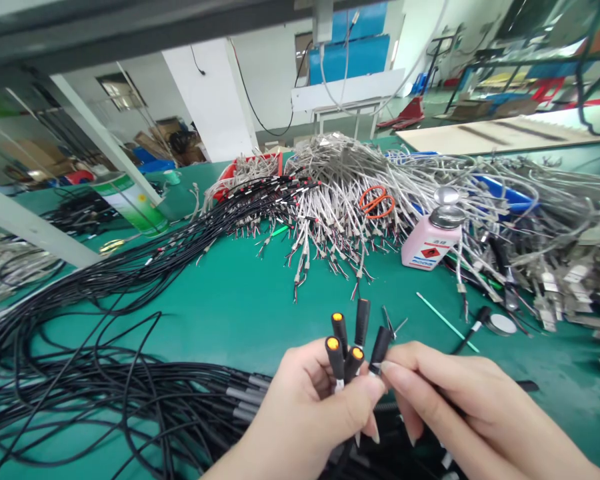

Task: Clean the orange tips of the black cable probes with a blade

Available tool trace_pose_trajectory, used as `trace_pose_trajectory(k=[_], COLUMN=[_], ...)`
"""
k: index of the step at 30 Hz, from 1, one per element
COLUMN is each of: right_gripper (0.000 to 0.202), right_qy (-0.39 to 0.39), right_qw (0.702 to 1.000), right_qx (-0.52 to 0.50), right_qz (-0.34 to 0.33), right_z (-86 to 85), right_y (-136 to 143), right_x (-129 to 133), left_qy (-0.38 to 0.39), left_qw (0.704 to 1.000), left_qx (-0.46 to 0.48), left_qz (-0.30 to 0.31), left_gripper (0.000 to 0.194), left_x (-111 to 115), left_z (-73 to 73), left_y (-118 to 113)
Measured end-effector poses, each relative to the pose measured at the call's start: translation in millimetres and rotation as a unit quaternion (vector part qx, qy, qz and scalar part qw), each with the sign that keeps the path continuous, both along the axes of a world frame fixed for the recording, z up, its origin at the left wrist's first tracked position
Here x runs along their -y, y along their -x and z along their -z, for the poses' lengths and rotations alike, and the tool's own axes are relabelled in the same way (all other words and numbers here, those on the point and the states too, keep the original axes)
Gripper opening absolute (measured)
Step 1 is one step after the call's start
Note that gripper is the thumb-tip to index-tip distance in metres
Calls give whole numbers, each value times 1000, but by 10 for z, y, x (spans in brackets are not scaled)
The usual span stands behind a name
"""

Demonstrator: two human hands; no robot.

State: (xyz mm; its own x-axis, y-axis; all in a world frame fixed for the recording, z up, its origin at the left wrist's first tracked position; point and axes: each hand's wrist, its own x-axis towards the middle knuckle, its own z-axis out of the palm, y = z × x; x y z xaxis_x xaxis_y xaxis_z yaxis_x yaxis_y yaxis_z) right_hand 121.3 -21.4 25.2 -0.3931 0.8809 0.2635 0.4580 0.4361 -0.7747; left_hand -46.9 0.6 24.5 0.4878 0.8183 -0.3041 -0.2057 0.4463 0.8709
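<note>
My left hand is closed round a bunch of black cable connectors that stand upright out of its grip. Three of them show orange ends. My right hand is beside it, its thumb and forefinger pinching the lower part of another black connector, which leans right. The left thumb touches that connector's base too. Below the hands the cables run into a dark area, and their lower ends are hidden. Just beyond the connectors lies a thin metal tool, partly covered.
Black cables spread over the left of the green table. At the back is a heap of white cables with orange-handled scissors on it. A pink pump bottle, a pale green stick and a round lid are right.
</note>
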Motion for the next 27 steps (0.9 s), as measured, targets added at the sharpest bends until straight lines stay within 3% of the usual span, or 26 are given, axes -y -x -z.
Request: trace_pose_trajectory(k=[22, 27], right_gripper=[32, 32], right_qy=[22, 33], right_qw=[1000, 999], right_qx=[5, 0], right_qz=[0, -13], right_z=[-8, -4], right_y=[11, 7], right_x=[19, 1], left_qy=[-5, -12], left_qw=[1000, 1000], left_qx=[-2, 1], left_qz=[1, 4], left_gripper=[34, 32], left_x=[0, 5], left_z=[13, 82], left_y=[2, 43])
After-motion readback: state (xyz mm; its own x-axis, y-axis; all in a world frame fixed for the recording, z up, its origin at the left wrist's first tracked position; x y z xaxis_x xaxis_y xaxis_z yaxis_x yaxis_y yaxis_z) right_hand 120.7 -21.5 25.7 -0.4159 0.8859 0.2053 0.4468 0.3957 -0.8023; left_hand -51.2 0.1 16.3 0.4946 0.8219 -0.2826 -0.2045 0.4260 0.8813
